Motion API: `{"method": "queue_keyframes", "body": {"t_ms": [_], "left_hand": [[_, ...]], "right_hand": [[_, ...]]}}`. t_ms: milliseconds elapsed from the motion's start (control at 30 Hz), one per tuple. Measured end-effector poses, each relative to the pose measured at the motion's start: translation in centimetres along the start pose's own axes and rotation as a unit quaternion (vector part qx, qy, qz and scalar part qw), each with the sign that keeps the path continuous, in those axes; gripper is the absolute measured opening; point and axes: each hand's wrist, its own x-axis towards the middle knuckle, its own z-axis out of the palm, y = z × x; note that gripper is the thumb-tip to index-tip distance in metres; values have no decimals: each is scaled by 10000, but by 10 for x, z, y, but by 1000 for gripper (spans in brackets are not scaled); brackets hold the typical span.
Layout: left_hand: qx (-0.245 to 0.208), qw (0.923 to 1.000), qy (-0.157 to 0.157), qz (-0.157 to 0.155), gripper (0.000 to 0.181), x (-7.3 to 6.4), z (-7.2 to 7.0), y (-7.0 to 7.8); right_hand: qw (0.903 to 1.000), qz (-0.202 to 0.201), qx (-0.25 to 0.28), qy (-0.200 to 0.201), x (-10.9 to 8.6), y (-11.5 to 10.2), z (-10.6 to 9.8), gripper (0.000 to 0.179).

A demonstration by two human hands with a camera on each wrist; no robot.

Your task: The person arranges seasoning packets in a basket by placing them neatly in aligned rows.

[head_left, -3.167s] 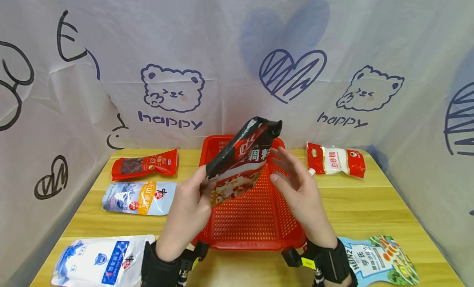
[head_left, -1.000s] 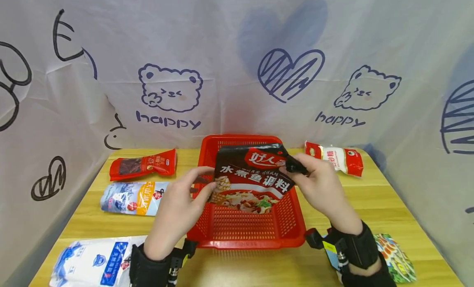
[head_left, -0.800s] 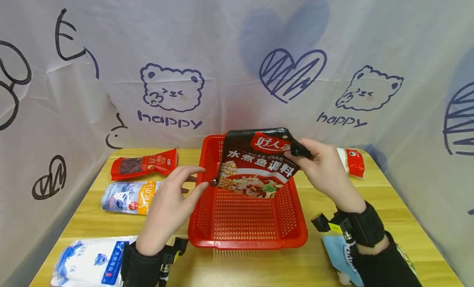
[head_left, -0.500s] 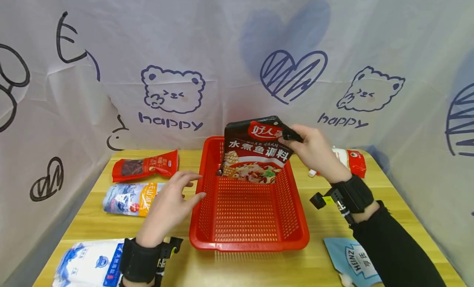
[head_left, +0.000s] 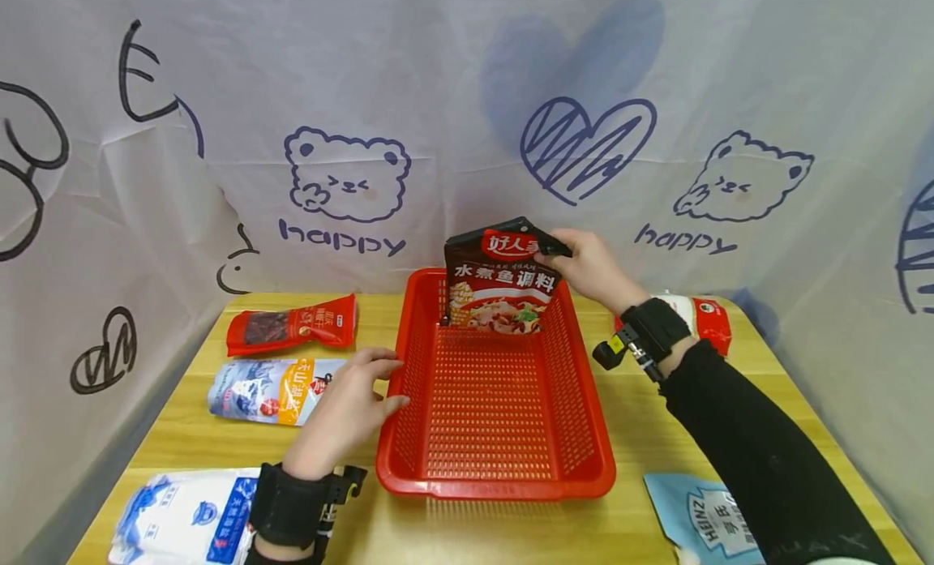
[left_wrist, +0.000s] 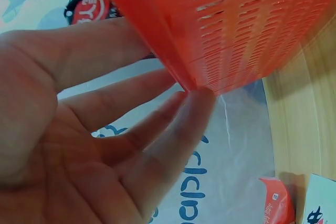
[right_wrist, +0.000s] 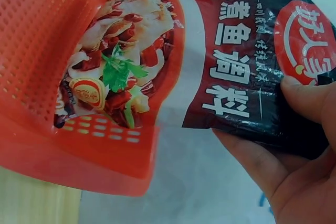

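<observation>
"The left grip [head_left: 349,409]?"
"Loosely open, nothing held, at the left rim of the red basket [head_left: 489,490]."
"The packet [head_left: 503,285]?"
"Near-upright towards the worktop's [head_left: 365,532] far edge, just left of the right grip [head_left: 594,265], which pinches its top-right corner."

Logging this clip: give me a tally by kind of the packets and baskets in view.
Packets: 6 (black-topped packet in the right hand; red packet; blue-orange packet; white-blue packet; red-white packet; light-blue packet)
Baskets: 1 (red basket)
Total: 7
</observation>
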Motion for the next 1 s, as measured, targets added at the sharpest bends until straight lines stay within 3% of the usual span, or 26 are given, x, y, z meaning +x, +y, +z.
{"method": "queue_keyframes", "body": {"t_ms": [367,700,1000], "left_hand": [[-159,9997,-77,-174,40,-1,-1,2],[-268,9991,-116,-301,40,0,0,3],[-242,9990,-126,-367,39,0,1,2]], "right_hand": [[9989,294,126,-347,30,22,24,9],[9961,696,262,-485,42,30,29,13],[9949,752,221,-637,54,35,31,24]]}}
